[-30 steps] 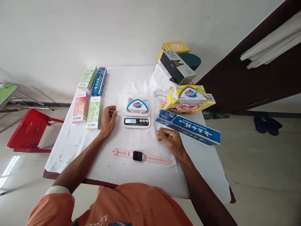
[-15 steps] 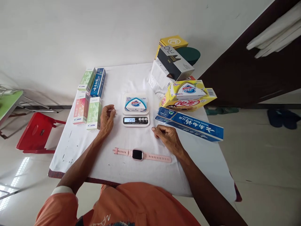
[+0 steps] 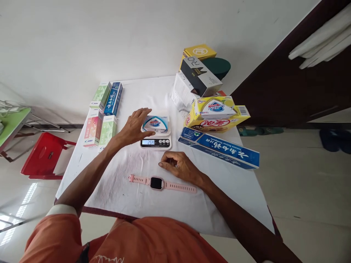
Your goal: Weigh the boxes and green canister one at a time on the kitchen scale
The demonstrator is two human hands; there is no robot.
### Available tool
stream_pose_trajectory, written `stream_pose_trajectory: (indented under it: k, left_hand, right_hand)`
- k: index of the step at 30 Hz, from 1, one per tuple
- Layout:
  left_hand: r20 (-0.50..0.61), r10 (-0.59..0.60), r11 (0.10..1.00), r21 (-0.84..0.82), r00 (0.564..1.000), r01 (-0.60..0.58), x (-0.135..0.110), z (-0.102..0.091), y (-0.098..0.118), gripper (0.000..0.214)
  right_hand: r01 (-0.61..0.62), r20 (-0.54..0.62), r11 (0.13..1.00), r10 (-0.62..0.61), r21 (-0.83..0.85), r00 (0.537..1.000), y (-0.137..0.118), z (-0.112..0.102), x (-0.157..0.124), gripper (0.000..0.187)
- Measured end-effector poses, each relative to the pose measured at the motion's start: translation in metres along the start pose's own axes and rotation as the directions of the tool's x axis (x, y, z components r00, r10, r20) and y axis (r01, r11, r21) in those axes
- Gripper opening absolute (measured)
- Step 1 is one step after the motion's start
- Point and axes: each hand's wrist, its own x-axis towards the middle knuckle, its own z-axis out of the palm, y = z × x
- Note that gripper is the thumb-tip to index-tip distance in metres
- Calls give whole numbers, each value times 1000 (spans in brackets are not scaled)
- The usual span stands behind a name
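Observation:
A white kitchen scale point(image 3: 155, 141) stands mid-table, its display reading 254, with a white and blue soap box point(image 3: 157, 123) on its platform. My left hand point(image 3: 134, 126) reaches to the left side of that soap box, fingers stretched out and apart, touching or almost touching it. My right hand point(image 3: 179, 166) rests on the white cloth in a loose curl, just above a pink smartwatch point(image 3: 160, 182) that lies flat with its strap spread. Nothing shows in the right hand's fingers.
Pink, green and blue cartons point(image 3: 102, 113) lie in rows at the left. A long blue toothpaste box point(image 3: 219, 148), a yellow box point(image 3: 219, 118) with a second soap box on it, and stacked black, white and yellow boxes point(image 3: 196, 73) fill the right. A red stool point(image 3: 44, 155) stands left of the table point(image 3: 115, 190).
My left hand lifted from the cloth and moved right and forward to the soap box on the scale, fingers opening. My right hand slid left toward the watch. The scale reading dropped to 254.

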Motion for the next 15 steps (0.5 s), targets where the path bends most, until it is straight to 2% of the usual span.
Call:
stream_pose_trajectory:
  k: [4,8,12,15]
  left_hand:
    - [165,-27,997,82,986,13,18,2,-4,76]
    - [202,-24,993,118,979,0,28,-4,-2,59]
    - [164,29,1000,-6,986,-29,49,-21,-7,53]
    - [51,-71,997,3,996,71,81,-33,-10,52]
  right_hand:
    - [-10,16,999,9,46,1000,8,5,4,25]
    - [-35,5,998,34,60,999,14,6,4,23]
    - [-39,-6,998,40,58,999,13,6,4,18]
    - [-34,-8,997,35,71,999,13,7,4,17]
